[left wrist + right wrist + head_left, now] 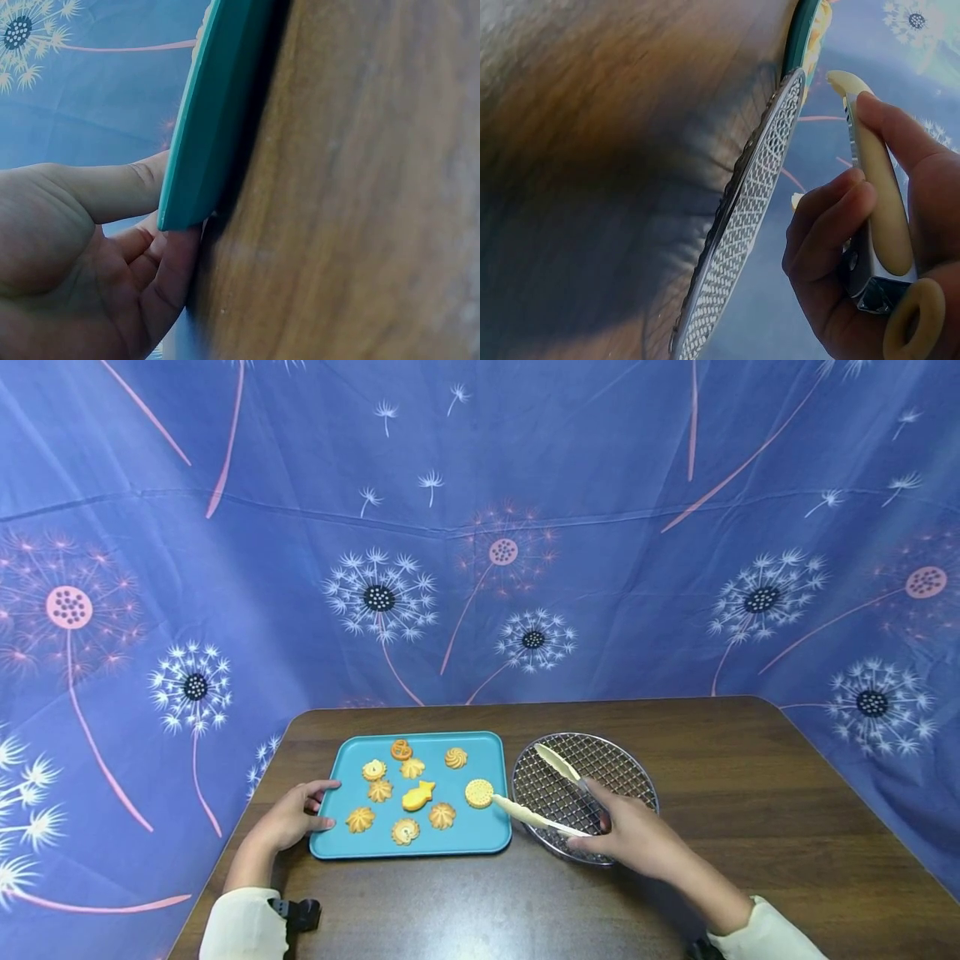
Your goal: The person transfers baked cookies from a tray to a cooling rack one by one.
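My left hand [288, 817] holds the left edge of a teal tray [480, 837], thumb over the rim and fingers beneath, as the left wrist view shows. Cookies lie spread on the tray, among them a yellow fish-shaped one [417, 797], a pretzel [401, 749] and a round dotted cracker [478, 792] near the right side. In my right hand [641, 832] is a pair of cream-coloured tongs [534, 817], gripped with their arms spread apart. One tip is at the round cracker's right edge; the other is over the wire rack [600, 756]. Nothing is between the arms.
Right beside the tray, the round metal rack stands on a dark wooden table [765, 785]. Blue fabric [615, 568] with dandelion prints hangs behind the table and along both sides.
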Demonstrator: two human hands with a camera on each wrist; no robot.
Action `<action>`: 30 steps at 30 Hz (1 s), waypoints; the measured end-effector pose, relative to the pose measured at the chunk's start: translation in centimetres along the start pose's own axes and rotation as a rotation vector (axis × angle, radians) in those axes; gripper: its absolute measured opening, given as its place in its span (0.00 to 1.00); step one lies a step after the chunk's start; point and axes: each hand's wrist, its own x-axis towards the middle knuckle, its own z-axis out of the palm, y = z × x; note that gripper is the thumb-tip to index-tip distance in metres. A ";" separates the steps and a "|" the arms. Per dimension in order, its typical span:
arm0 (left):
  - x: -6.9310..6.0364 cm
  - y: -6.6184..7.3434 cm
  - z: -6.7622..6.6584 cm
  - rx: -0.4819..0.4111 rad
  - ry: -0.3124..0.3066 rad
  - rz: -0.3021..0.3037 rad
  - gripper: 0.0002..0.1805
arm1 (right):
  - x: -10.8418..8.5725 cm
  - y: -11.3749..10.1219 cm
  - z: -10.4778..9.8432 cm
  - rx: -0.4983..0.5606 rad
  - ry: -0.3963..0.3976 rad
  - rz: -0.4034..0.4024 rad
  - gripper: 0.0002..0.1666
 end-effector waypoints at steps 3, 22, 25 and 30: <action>0.0 0.1 -0.1 0.006 0.002 0.003 0.34 | 0.2 -0.2 0.2 -0.009 0.000 0.002 0.62; 0.1 0.0 0.0 0.006 0.006 0.003 0.35 | 0.3 -0.8 1.1 -0.025 -0.023 -0.017 0.61; 0.1 -0.1 0.0 0.004 0.003 0.002 0.34 | 0.3 -1.0 1.2 -0.031 -0.026 -0.016 0.60; 0.1 -0.2 0.0 0.007 0.002 0.011 0.34 | 0.5 -1.3 1.3 -0.043 -0.024 -0.014 0.61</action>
